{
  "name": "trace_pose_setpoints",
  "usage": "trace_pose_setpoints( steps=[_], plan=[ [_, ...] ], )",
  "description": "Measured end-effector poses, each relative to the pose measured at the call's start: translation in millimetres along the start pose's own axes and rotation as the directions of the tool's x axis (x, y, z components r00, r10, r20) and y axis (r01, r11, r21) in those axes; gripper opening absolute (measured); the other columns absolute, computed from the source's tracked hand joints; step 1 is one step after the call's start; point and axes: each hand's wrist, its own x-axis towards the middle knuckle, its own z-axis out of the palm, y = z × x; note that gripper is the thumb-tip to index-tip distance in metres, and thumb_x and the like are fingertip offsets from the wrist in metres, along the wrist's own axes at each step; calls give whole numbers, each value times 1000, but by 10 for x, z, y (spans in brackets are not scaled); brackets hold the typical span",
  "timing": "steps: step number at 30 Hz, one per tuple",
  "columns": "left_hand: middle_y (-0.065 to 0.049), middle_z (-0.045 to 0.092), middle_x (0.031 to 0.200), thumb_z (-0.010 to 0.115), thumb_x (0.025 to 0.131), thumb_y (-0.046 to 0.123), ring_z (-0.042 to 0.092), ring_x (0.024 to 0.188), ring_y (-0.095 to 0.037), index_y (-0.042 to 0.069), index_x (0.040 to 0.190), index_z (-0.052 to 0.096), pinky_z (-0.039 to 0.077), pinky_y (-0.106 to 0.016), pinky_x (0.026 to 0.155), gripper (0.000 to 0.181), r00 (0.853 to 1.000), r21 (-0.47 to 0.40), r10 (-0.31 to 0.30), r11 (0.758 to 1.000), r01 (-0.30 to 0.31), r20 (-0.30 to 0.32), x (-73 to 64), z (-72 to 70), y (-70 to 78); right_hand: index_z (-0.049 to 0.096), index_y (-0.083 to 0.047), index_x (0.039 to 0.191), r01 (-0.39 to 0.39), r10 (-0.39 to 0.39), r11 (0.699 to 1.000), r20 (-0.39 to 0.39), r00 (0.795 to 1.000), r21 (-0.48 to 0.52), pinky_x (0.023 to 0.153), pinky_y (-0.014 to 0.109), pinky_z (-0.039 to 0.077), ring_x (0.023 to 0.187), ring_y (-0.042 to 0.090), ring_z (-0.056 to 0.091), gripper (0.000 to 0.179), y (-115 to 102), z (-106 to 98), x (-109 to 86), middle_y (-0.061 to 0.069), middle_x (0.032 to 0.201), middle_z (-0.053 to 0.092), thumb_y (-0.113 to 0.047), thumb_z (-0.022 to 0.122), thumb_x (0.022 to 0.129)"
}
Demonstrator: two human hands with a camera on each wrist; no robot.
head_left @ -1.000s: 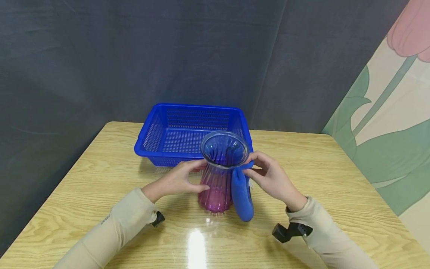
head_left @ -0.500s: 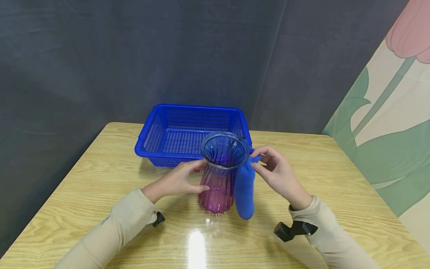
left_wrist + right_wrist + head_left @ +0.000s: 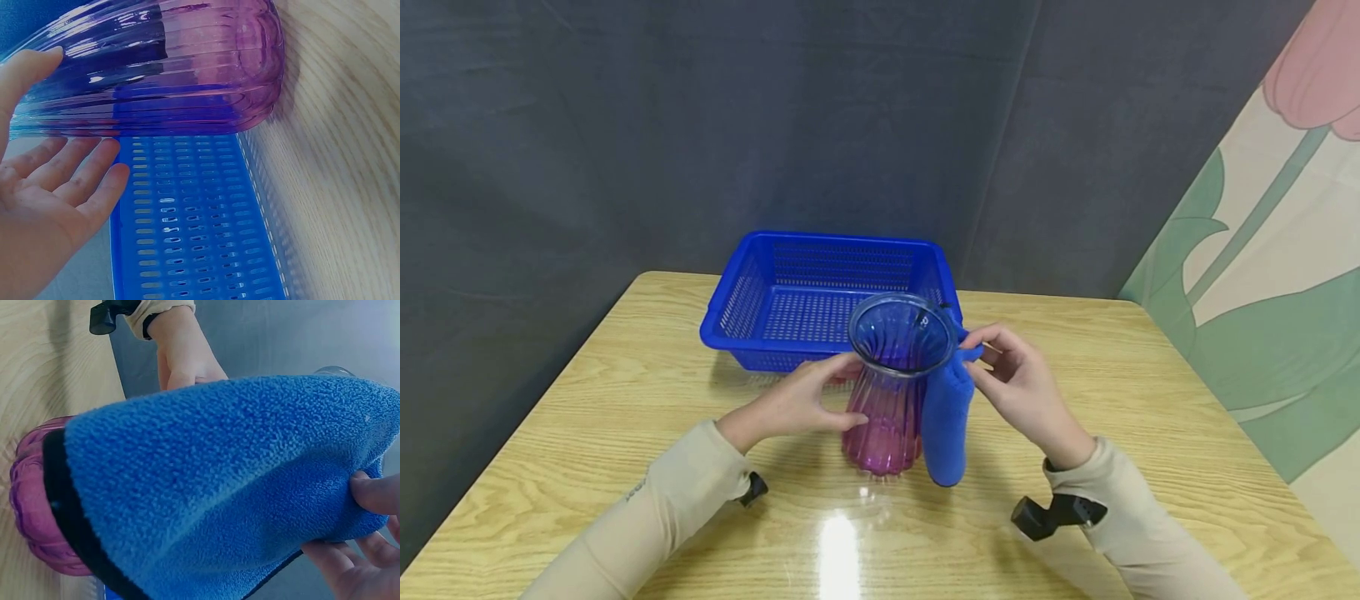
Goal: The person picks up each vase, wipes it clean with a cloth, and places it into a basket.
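A ribbed glass vase, blue at its flared mouth and pink at its base, stands upright on the table. My left hand steadies it from the left, thumb on the near side and fingers behind. In the left wrist view the thumb overlaps the vase and the fingers spread along its other side. My right hand pinches the upper part of a blue fluffy cloth. The cloth hangs down along the vase's right side. Its dark edging shows in the right wrist view, where the cloth hides most of the vase.
Right behind the vase is a blue plastic basket with slotted walls, partly covered by it in the head view. The wooden table ends at a dark curtain. A flower-patterned panel rises on the right.
My right hand has shifted slightly right and up with the cloth, which now hangs straighter beside the vase. The left hand and vase have stayed put.
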Motion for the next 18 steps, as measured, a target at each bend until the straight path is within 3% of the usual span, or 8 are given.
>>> trace_pose_setpoints(
  steps=[7,9,15,18],
  plan=[
    [-15,56,133,76,76,19,57,118,-29,4,136,43,46,-44,104,71,1000,2,-4,1000,4,3,-2,-1,5,56,-1,97,35,-35,999,16,999,-23,65,12,53,86,0,60,20,33,39,-7,-11,97,58,14,56,84],
    [-15,56,132,76,76,18,57,117,-29,4,136,43,46,-44,104,70,1000,1,1,1000,-1,3,-3,-2,5,56,-3,97,37,-37,999,29,999,-24,68,13,54,88,-1,60,22,47,50,-10,-12,99,59,14,56,84],
    [-15,56,132,75,76,18,58,117,-29,4,136,44,46,-44,104,69,1000,-2,15,1000,-15,4,0,-1,2,50,10,98,45,-42,998,73,996,-47,75,13,56,91,-2,59,17,93,91,-21,-15,98,59,15,57,83],
    [-15,56,132,75,76,18,58,117,-29,4,136,44,46,-44,104,69,1000,-5,22,1000,-22,4,0,-3,6,50,11,98,42,-35,995,80,996,-87,75,12,55,90,-3,58,18,109,103,-26,-17,97,58,15,57,83]
  ],
)
